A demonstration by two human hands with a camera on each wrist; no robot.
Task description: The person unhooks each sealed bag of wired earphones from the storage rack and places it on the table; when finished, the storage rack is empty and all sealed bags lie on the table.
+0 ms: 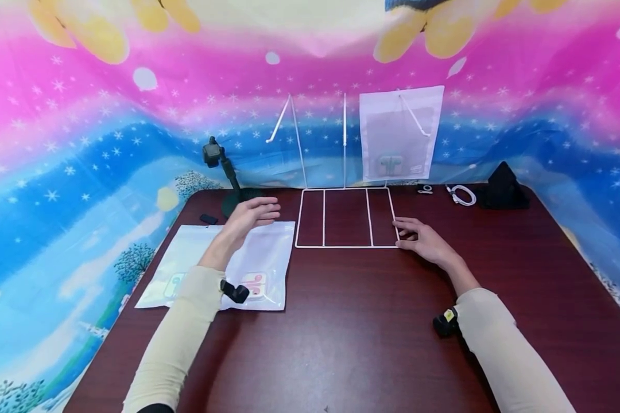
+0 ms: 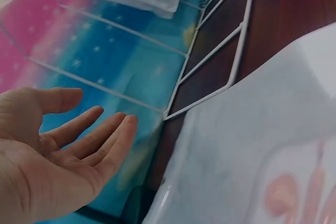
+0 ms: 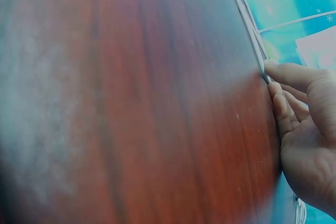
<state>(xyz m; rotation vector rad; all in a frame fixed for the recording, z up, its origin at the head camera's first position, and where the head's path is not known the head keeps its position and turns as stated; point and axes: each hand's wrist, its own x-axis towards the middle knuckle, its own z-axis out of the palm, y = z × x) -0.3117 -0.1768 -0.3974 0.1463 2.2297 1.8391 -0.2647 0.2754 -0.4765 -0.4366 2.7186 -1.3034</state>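
A white wire display rack (image 1: 336, 247) stands at the back of the table, its flat base toward me and hook arms rising behind. My right hand (image 1: 426, 244) grips the base's front right corner; the right wrist view shows the thumb at the corner and the fingers along the side bar. From the right hook hangs a white translucent bag (image 1: 400, 135) with earphones at its bottom. My left hand (image 1: 248, 221) is held in the air with nothing in it, fingers extended. Beneath it, flat white bags (image 1: 276, 252) lie overlapping, with pink earphones (image 1: 254, 284) and pale green earphones (image 1: 174, 285) showing through.
Behind the left hand stands a dark stand (image 1: 229, 172) on a round base, with a small black item (image 1: 209, 219) beside it. A coiled white cable (image 1: 463, 196) and a black angular holder (image 1: 503, 189) sit at the back right. A printed cloth surrounds the table.
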